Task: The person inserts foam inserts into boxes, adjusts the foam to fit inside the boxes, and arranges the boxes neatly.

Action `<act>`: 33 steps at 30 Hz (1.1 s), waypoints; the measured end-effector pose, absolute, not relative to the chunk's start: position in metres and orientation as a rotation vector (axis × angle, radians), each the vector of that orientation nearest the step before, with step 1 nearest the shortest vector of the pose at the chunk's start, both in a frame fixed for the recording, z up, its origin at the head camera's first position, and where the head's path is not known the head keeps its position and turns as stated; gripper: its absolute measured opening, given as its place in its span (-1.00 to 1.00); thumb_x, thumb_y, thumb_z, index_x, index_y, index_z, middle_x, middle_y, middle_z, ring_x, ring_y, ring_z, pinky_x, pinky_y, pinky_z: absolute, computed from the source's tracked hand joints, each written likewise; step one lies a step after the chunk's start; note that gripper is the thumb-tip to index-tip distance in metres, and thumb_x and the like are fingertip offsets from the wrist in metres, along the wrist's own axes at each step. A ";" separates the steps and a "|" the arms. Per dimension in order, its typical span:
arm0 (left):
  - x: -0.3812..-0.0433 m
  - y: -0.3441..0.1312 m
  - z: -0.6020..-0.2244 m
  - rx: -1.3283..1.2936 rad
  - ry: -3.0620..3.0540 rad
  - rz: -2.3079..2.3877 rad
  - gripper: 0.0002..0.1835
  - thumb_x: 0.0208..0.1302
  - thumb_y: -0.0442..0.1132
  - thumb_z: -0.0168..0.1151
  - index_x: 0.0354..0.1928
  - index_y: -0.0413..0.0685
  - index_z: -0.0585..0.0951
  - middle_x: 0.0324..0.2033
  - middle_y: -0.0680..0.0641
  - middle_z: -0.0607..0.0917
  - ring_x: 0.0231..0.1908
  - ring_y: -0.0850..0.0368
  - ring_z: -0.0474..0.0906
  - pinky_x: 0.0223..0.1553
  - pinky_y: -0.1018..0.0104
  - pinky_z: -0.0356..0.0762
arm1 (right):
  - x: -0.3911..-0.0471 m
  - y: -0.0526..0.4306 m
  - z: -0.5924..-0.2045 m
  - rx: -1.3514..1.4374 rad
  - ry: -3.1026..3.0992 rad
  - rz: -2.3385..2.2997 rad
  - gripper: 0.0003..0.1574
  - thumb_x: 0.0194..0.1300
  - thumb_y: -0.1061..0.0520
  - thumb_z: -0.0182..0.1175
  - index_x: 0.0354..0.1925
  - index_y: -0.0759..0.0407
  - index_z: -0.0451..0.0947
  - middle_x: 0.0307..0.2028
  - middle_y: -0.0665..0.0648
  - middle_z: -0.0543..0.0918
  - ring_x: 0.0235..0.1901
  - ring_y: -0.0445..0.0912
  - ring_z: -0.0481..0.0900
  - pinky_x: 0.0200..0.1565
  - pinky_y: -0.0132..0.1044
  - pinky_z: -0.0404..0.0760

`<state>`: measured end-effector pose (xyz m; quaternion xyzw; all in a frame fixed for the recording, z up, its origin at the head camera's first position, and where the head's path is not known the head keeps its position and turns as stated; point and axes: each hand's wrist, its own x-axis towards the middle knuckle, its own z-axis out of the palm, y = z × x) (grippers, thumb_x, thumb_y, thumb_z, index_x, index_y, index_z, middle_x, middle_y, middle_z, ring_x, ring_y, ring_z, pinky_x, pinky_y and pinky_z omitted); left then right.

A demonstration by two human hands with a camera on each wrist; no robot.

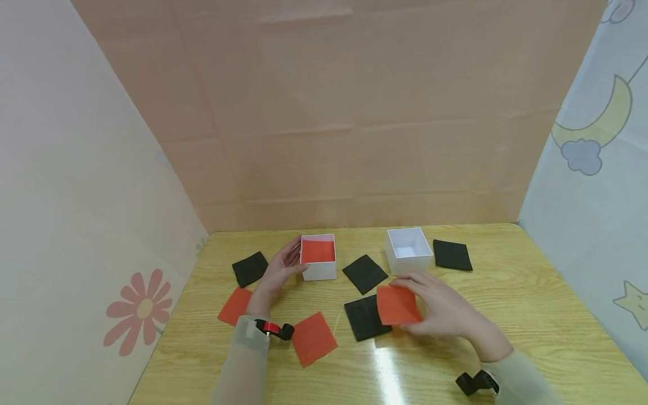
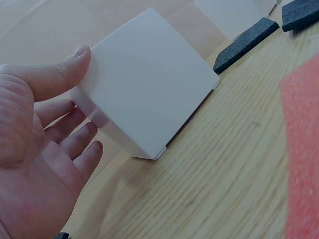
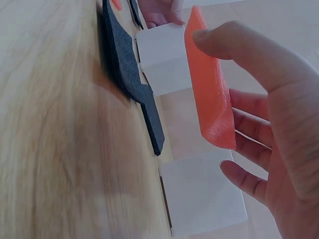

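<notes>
My left hand (image 1: 279, 274) steadies the left side of a white open-topped box (image 1: 320, 272), thumb at its near corner and fingers along the side wall. A red foam square (image 1: 318, 251) shows inside that box. In the right wrist view, my right hand (image 3: 269, 104) pinches another red foam square (image 3: 209, 89), slightly bent, between thumb and fingers. From the head view, this held square overlaps a black foam square (image 1: 365, 318) on the table. Just beyond the right hand stands a second white box (image 1: 411, 265), with nothing seen inside.
Red foam squares lie on the wooden table (image 1: 192, 360), one near the front (image 1: 314, 340) and one partly behind the left wrist (image 1: 234, 305). Black foam squares lie at the left (image 1: 250, 269), between the boxes (image 1: 364, 274) and at the right (image 1: 452, 255). Covered panels (image 1: 354, 112) rise behind.
</notes>
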<state>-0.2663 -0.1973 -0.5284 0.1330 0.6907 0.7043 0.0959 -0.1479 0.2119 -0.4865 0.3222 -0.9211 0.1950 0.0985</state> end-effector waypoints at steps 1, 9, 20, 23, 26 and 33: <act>-0.266 -0.197 -0.528 0.397 2.042 2.088 -0.08 0.43 -0.48 0.36 0.71 -0.03 0.16 0.67 -0.06 0.19 0.64 -0.04 0.09 0.55 0.13 0.17 | -0.149 0.211 -0.486 0.957 -2.721 0.584 0.04 -0.12 -0.20 0.71 0.34 -0.08 0.61 0.29 -0.07 0.58 0.24 -0.03 0.54 0.11 0.10 0.68; -0.270 -0.199 -0.531 0.437 2.027 2.081 -0.07 0.42 -0.49 0.36 0.72 -0.04 0.14 0.67 -0.07 0.17 0.64 -0.05 0.07 0.56 0.13 0.14 | -0.157 0.195 -0.476 0.975 -2.709 0.593 0.26 -0.08 -0.25 0.68 0.55 -0.04 0.43 0.31 -0.03 0.56 0.25 0.00 0.53 0.17 0.11 0.64; -0.268 -0.197 -0.529 0.422 2.036 2.080 -0.08 0.42 -0.49 0.36 0.71 -0.06 0.14 0.67 -0.08 0.18 0.64 -0.05 0.08 0.56 0.13 0.13 | -0.180 0.163 -0.465 1.072 -2.616 0.679 -0.04 0.01 -0.25 0.66 0.35 -0.11 0.60 0.26 -0.10 0.57 0.20 -0.08 0.55 0.11 -0.05 0.67; -0.267 -0.197 -0.529 0.409 2.047 2.080 -0.08 0.42 -0.48 0.37 0.71 -0.06 0.16 0.67 -0.08 0.19 0.64 -0.06 0.09 0.55 0.12 0.14 | -0.188 0.153 -0.462 1.107 -2.608 0.672 -0.05 0.03 -0.27 0.64 0.36 -0.11 0.59 0.24 -0.10 0.58 0.17 -0.12 0.55 0.02 -0.13 0.68; -0.268 -0.197 -0.530 0.395 2.053 2.079 -0.08 0.41 -0.47 0.38 0.71 -0.04 0.17 0.66 -0.08 0.19 0.64 -0.08 0.10 0.55 0.10 0.15 | -0.196 0.144 -0.457 1.114 -2.642 0.679 0.01 0.04 -0.26 0.63 0.41 -0.06 0.56 0.26 -0.07 0.60 0.21 -0.08 0.54 0.05 -0.08 0.68; -0.267 -0.199 -0.530 0.393 2.055 2.077 -0.08 0.42 -0.47 0.37 0.71 -0.02 0.17 0.66 -0.10 0.20 0.64 -0.10 0.10 0.56 0.06 0.15 | -0.215 0.124 -0.449 1.053 -2.739 0.723 0.06 0.11 -0.23 0.56 0.52 -0.05 0.46 0.29 0.01 0.59 0.25 0.02 0.52 0.15 0.07 0.63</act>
